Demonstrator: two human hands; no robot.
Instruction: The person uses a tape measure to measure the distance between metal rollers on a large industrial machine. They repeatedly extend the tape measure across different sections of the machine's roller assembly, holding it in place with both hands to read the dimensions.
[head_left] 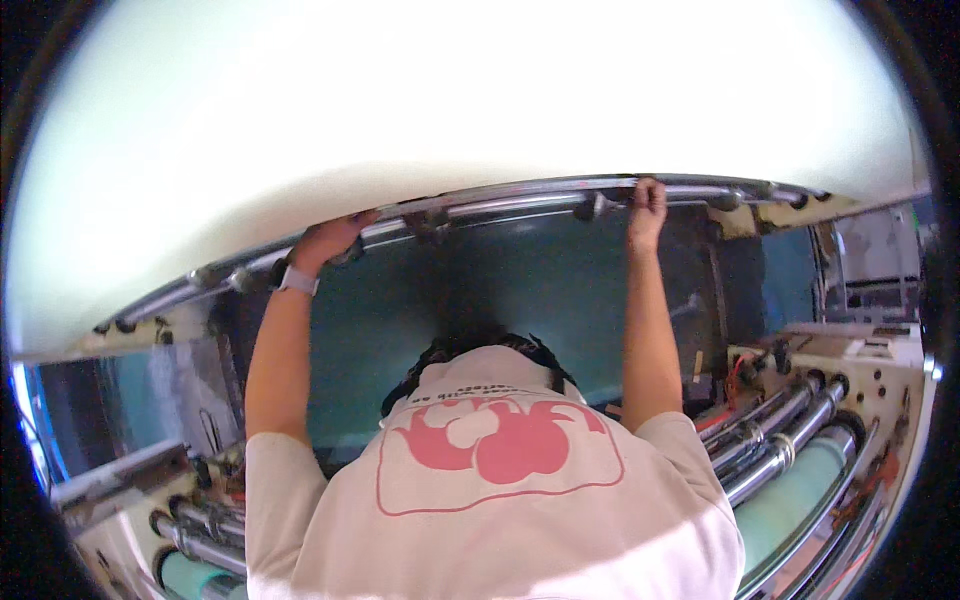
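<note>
Both my arms reach forward to a long metal bar [530, 192] that runs along the lower edge of a large, brightly lit white surface [480, 90]. My left hand [333, 241] is closed at the bar left of centre, its fingers partly hidden in shadow. A pale band [298, 281] circles that wrist. Farther right, my right hand [648, 200] is raised to the same bar, fingers curled over it at the white surface's edge. Dark round fittings [595, 206] sit along a second, parallel rod below.
Machine frames with chrome rollers [790, 455] stand at the lower right and lower left. A pale green roller [795, 500] lies among those on the right. Beneath the bar is a dark teal surface [540, 290]. Orange wires [735, 385] hang by the right frame.
</note>
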